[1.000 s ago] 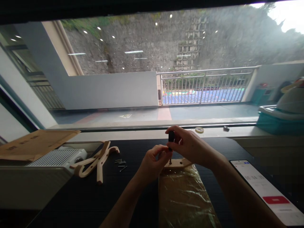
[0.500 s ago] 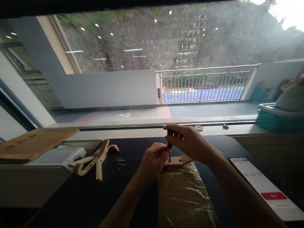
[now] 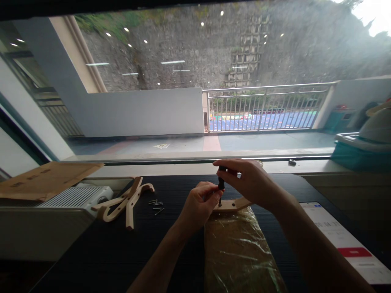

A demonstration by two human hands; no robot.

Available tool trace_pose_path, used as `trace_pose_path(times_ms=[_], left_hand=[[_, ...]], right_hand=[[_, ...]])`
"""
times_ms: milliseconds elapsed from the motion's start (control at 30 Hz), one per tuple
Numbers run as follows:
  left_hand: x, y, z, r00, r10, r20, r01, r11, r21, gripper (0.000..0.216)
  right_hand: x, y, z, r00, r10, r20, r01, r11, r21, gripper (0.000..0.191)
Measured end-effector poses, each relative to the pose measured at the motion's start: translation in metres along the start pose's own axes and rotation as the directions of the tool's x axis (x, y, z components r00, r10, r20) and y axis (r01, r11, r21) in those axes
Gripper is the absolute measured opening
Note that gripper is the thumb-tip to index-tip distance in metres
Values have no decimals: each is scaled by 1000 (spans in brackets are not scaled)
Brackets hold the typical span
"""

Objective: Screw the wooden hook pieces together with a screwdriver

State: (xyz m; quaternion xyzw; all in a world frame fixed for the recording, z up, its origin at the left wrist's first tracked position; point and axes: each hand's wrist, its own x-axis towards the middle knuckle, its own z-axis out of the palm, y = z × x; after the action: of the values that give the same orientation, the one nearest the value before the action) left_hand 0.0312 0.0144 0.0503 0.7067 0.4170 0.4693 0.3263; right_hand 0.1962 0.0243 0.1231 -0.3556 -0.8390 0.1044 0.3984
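A small wooden piece (image 3: pixel 233 204) lies on the black table (image 3: pixel 106 252), at the far end of a board wrapped in clear film (image 3: pixel 240 254). My right hand (image 3: pixel 249 181) is closed round the dark handle of a short screwdriver (image 3: pixel 220 183) held upright over the piece. My left hand (image 3: pixel 197 205) pinches the tool's shaft near its tip, right above the wood. What sits under the tip is too small to make out.
Curved wooden parts (image 3: pixel 126 202) and several loose screws (image 3: pixel 156 204) lie left of my hands. A white ribbed device (image 3: pixel 76 197) and cardboard (image 3: pixel 45 179) stand at the far left. A phone with a lit screen (image 3: pixel 345 242) lies at the right. A window ledge (image 3: pixel 189 167) runs behind.
My right hand has shifted slightly on the screwdriver handle, fingers turning round it. The left hand stays pinched at the shaft. The view has drifted a little.
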Motion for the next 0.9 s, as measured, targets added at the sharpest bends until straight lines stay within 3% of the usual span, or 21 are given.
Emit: trace_pose_path(times_ms=[100, 333, 567, 900], left_hand=[[0, -3, -1, 1000, 10, 16, -10, 1000, -12, 19], [0, 1, -1, 1000, -5, 28, 5, 1000, -13, 19], [-1, -3, 0, 999, -12, 32, 13, 1000, -11, 19], [-1, -6, -1, 999, 6, 47, -6, 1000, -4, 16]], right_hand=[[1, -3, 1, 1000, -12, -8, 12, 999, -40, 27], [-1, 0, -3, 995, 7, 96, -8, 1000, 9, 35], [-1, 2, -1, 999, 31, 9, -30, 998, -64, 29], [-2, 1, -4, 999, -10, 48, 10, 1000, 8, 30]])
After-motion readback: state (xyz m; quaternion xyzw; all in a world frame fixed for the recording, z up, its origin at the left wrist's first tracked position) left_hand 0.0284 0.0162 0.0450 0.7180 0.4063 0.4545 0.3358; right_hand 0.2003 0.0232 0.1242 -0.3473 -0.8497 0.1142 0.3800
